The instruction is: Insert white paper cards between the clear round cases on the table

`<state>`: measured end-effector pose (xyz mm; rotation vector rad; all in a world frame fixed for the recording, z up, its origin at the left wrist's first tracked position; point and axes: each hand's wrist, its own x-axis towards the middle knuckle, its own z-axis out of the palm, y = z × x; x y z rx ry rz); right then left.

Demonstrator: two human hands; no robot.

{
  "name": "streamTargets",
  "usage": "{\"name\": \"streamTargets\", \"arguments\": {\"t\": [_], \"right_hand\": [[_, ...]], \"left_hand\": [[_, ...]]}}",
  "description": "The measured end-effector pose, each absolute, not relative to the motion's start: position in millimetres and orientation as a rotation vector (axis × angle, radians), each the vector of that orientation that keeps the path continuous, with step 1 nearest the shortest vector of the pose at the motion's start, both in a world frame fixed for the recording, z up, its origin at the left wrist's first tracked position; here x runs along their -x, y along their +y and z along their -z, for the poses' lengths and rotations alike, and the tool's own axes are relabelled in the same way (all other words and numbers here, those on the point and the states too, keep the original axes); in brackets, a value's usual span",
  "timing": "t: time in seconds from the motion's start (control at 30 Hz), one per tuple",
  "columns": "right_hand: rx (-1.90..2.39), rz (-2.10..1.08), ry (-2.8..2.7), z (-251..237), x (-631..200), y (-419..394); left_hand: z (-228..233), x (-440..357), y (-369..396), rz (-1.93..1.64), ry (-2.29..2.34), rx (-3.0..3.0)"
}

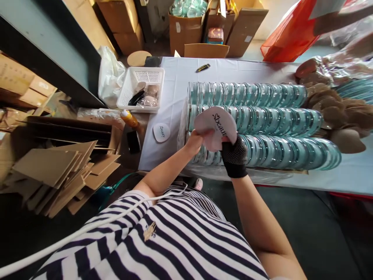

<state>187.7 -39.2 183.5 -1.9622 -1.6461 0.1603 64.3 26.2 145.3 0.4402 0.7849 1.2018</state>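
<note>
Head view shows my two hands meeting just above the near edge of the white-covered table [175, 77], both closed on one pale round printed disc [216, 126] with dark lettering across its face. My left hand [196, 140] is bare and pinches the disc's lower left edge, fingers curled tight around it. My right hand [234, 153], in a black fingerless mesh glove, grips the disc's lower right edge, fingers folded shut on it. The disc is held tilted up towards me, over the nearest of three long rows of clear round lids [262, 116] that lie on their edges, packed face to face, running across the table to my right. A second printed disc [161, 132] lies flat on the cloth, to the left of the rows and near my left hand but apart from it. Beyond it stands a white plastic basket [142, 87] with small items inside, and just beside the basket an orange-capped bottle [129, 118] lies off the table's left edge. A black-and-yellow cutter [203, 67] rests at the far end of the cloth. Brown round pads [335, 109] are heaped at the right, touching the ends of the rows. Flattened cardboard [61, 171] is stacked on the floor to my left.
</note>
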Motion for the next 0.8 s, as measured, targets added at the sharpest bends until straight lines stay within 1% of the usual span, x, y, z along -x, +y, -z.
{"name": "streamTargets", "arguments": {"t": [0.07,0.13,0.23,0.3,0.4,0.53,0.63,0.8], "right_hand": [[2.056,-0.116,-1.541,-188.7,-193.1,-59.6],[2.12,-0.118,-1.612,-194.2,-198.9,-90.6],[2.229,-0.37,-1.923,-193.8,-196.7,-134.3],[2.315,-0.543,-2.049,-186.1,-185.5,-143.6],[2.412,-0.662,-2.082,-169.7,-160.2,-122.3],[2.402,-0.719,-2.089,-154.2,-135.5,-79.8],[2.369,-0.712,-2.093,-150.3,-134.0,-74.4],[2.309,-0.609,-2.067,-146.1,-140.6,-80.0]], "left_hand": [[-146.5,-53.3,33.1,-1.243,0.739,-0.44],[-145.2,-38.8,45.2,-1.339,0.725,-0.412],[-138.3,-19.8,63.0,-1.41,0.744,-0.349],[-133.6,-14.1,68.5,-1.385,0.746,-0.321],[-132.0,-14.7,67.7,-1.386,0.743,-0.268],[-135.7,-17.8,64.9,-1.399,0.737,-0.214],[-134.6,-16.3,66.9,-1.41,0.75,-0.211],[-127.5,-13.0,71.3,-1.381,0.74,-0.19]]}}
